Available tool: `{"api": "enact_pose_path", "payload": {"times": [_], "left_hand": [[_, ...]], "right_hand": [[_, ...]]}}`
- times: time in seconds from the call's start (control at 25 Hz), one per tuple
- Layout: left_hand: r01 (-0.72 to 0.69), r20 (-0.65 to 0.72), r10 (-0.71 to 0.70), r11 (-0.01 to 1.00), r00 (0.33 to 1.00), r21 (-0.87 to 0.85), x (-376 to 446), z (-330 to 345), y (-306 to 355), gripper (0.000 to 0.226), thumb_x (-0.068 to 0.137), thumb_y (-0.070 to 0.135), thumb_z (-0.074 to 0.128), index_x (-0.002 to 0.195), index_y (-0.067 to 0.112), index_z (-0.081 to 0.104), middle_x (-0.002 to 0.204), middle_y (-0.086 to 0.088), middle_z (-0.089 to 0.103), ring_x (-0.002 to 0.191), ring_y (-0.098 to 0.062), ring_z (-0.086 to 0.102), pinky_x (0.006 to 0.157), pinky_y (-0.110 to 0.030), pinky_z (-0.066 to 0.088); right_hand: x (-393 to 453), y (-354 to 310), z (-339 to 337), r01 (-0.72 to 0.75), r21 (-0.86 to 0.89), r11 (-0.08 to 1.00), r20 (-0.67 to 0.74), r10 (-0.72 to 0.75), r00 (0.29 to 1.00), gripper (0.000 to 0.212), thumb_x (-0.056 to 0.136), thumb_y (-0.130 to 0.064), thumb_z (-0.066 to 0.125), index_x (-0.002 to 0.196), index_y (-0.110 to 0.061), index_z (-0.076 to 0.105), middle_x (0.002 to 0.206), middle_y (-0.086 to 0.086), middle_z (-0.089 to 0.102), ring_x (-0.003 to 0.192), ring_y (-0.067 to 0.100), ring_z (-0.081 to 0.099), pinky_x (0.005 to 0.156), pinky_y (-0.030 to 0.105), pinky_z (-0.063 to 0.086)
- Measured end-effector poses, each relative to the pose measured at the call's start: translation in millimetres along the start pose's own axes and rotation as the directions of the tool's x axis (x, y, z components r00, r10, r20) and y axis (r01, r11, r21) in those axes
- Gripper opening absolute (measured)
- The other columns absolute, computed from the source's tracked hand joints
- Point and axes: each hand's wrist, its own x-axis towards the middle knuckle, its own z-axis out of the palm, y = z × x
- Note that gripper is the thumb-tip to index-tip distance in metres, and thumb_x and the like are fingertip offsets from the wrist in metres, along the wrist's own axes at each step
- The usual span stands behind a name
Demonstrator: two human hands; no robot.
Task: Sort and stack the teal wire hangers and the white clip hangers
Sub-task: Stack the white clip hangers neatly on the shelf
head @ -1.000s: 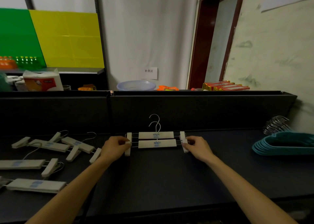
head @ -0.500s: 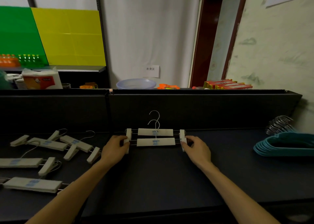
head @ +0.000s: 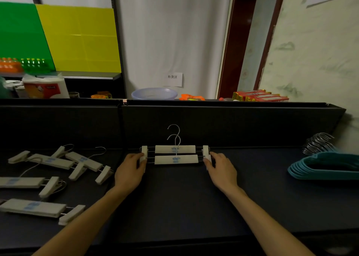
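Left hand (head: 129, 173) and right hand (head: 221, 170) fingers pinch the near clip hanger's (head: 175, 159) end clips.

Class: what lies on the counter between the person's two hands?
In the head view, two white clip hangers lie between the left hand and right hand, which pinch their end clips.

On the table (head: 178, 203), two clip hangers (head: 175, 154) lie at the centre, one just behind the other toward 12 o'clock, hooks pointing at the back panel (head: 223, 125). The left hand (head: 129, 171) sits at their 9 o'clock end, the right hand (head: 221, 167) at their 3 o'clock end. Loose clip hangers (head: 50, 176) lie scattered well off at 9 o'clock. A stack of wire hangers (head: 326, 165) lies far out at 3 o'clock, hooks toward 12. A basin (head: 154, 93) stands behind the panel.
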Motion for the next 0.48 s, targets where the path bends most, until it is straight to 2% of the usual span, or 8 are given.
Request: {"api": "enact_pose_path", "payload": {"times": [0.08, 0.16, 0.28, 0.4, 0.48], "left_hand": [[-0.03, 0.005, 0.03, 0.999, 1.0, 0.021, -2.1, -1.9, 0.7, 0.051, 0.102, 0.037, 0.05, 0.15, 0.021, 0.042, 0.151, -0.001, 0.039, 0.121, -0.015, 0.052, 0.098, -0.032, 0.049], [-0.092, -0.015, 0.094, 0.993, 0.996, 0.078, -6.6, -7.0, -0.6, 0.053, 0.102, 0.04, 0.049, 0.151, 0.022, 0.039, 0.155, -0.001, 0.034, 0.134, -0.019, 0.044, 0.107, -0.039, 0.045], [-0.182, 0.008, 0.189, 0.935, 0.982, 0.304, -12.6, -21.7, -6.2, 0.057, 0.103, 0.05, 0.038, 0.155, 0.027, 0.032, 0.163, -0.002, 0.023, 0.149, -0.025, 0.023, 0.119, -0.047, 0.025], [-0.231, 0.084, 0.219, 0.836, 0.972, 0.498, -16.7, -42.3, -16.8, 0.066, 0.1, 0.062, 0.022, 0.158, 0.029, 0.02, 0.168, -0.003, 0.006, 0.154, -0.025, 0.005, 0.123, -0.046, 0.004], [-0.222, 0.108, 0.196, 0.789, 0.975, 0.573, -20.6, -59.3, -28.6, 0.073, 0.096, 0.068, 0.012, 0.158, 0.03, 0.018, 0.168, -0.004, 0.002, 0.154, -0.025, 0.001, 0.123, -0.048, -0.002]], "right_hand": [[0.3, -1.1, 0.4, 0.005, 0.012, 1.0, 0.008, -0.005, 1.0, 0.056, 0.1, -0.048, 0.049, 0.148, -0.021, 0.041, 0.146, 0.001, 0.046, 0.13, 0.019, 0.046, 0.096, 0.034, 0.047], [-2.1, -2.4, -0.1, 0.033, -0.017, 0.999, -0.031, -0.033, 0.999, 0.058, 0.1, -0.048, 0.047, 0.15, -0.02, 0.038, 0.152, 0.003, 0.04, 0.139, 0.02, 0.037, 0.106, 0.038, 0.041], [-8.8, -11.7, 1.1, 0.184, -0.271, 0.945, -0.166, -0.234, 0.958, 0.061, 0.1, -0.052, 0.039, 0.15, -0.018, 0.038, 0.157, 0.007, 0.035, 0.148, 0.028, 0.02, 0.117, 0.05, 0.025], [-16.6, -41.0, 7.0, 0.319, -0.407, 0.856, -0.094, -0.386, 0.918, 0.069, 0.099, -0.06, 0.028, 0.152, -0.017, 0.037, 0.158, 0.011, 0.032, 0.15, 0.033, 0.017, 0.12, 0.057, 0.015], [-22.2, -70.2, 19.3, 0.391, -0.426, 0.816, -0.027, -0.444, 0.896, 0.073, 0.097, -0.064, 0.024, 0.153, -0.018, 0.034, 0.16, 0.012, 0.029, 0.151, 0.033, 0.014, 0.121, 0.059, 0.012]]}}
